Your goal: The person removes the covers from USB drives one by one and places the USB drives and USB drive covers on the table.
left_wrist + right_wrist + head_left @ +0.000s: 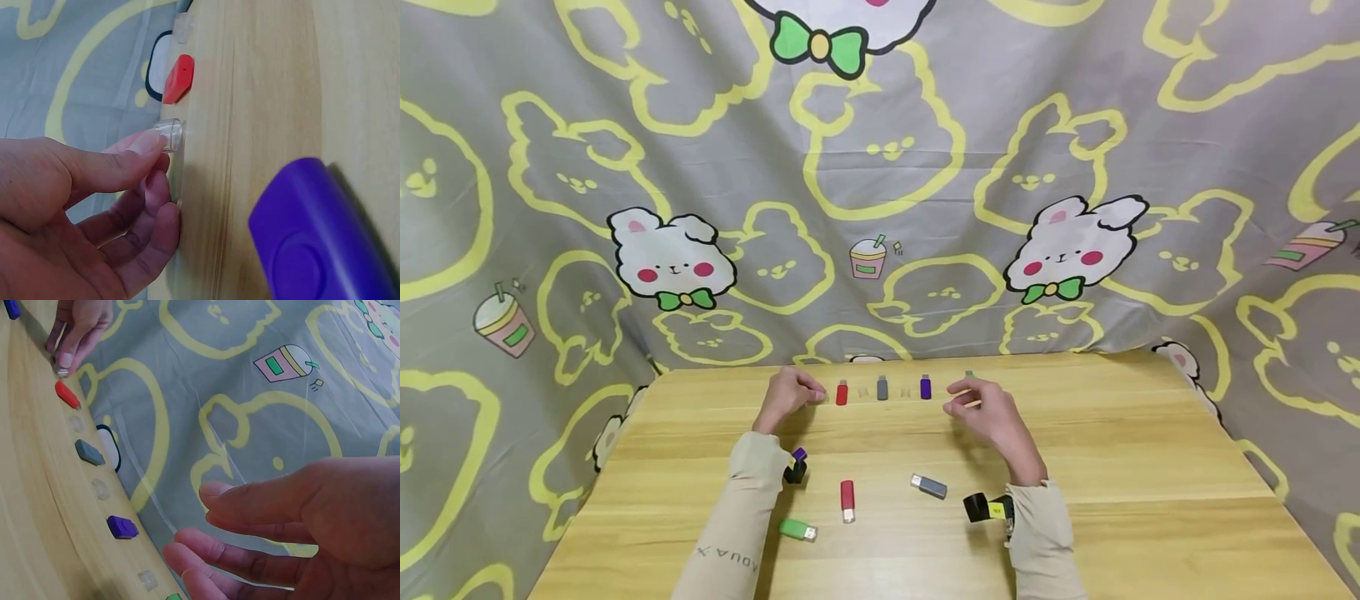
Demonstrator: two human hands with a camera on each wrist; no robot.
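My left hand (787, 396) pinches a small clear plastic cap (170, 134) between thumb and index finger at the left end of a row. Beside it lies a red USB stick (842, 393), followed by a grey USB stick (882, 388) and a purple USB stick (926, 387). Other clear caps (100, 489) sit between the sticks. My right hand (987, 410) hovers at the row's right end with fingers apart, holding nothing. Near it are another clear cap (147, 580) and a green USB stick (969, 374), mostly hidden behind that hand.
Closer on the wooden table (1120, 467) lie a second red stick (847, 500), grey stick (929, 487) and green stick (798, 529). Another purple stick (319, 231) is partly covered by the left wrist camera in the head view. A patterned curtain (940, 183) borders the table's far edge.
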